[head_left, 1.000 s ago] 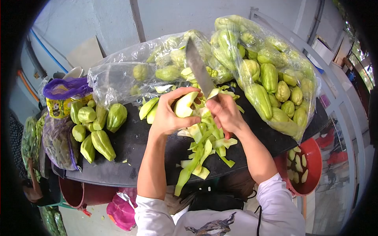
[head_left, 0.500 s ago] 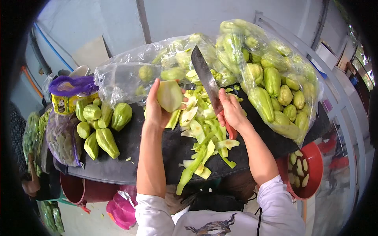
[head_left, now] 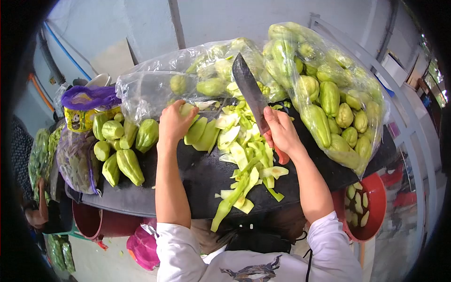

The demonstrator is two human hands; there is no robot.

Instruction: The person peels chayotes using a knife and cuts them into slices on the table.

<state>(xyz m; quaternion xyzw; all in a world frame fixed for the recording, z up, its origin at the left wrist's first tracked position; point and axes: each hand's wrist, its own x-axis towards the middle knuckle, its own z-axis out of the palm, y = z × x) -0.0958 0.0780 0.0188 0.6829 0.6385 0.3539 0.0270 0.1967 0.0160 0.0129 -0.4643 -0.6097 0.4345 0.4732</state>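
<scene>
My right hand (head_left: 284, 132) grips the red-orange handle of a large knife (head_left: 249, 87), its broad dark blade pointing up and away. At the left, my left hand (head_left: 174, 121) is closed around a peeled chayote (head_left: 189, 111), mostly hidden behind the fingers. Just beside it, pale green peeled chayotes (head_left: 203, 134) lie side by side on the black tabletop (head_left: 188, 164). Between my hands, a heap of green peelings (head_left: 242, 157) spreads toward the near table edge.
Unpeeled chayotes (head_left: 129, 167) sit at the left, by a purple net bag (head_left: 77, 164). Clear plastic bags of chayotes (head_left: 329, 101) stand at the back and right. Below the right edge, a red bucket (head_left: 376, 207) holds pale pieces in liquid.
My left hand has moved left and down with the peeled chayote, from an upright hold to the tabletop beside the other peeled ones. The knife stays raised in my right hand.
</scene>
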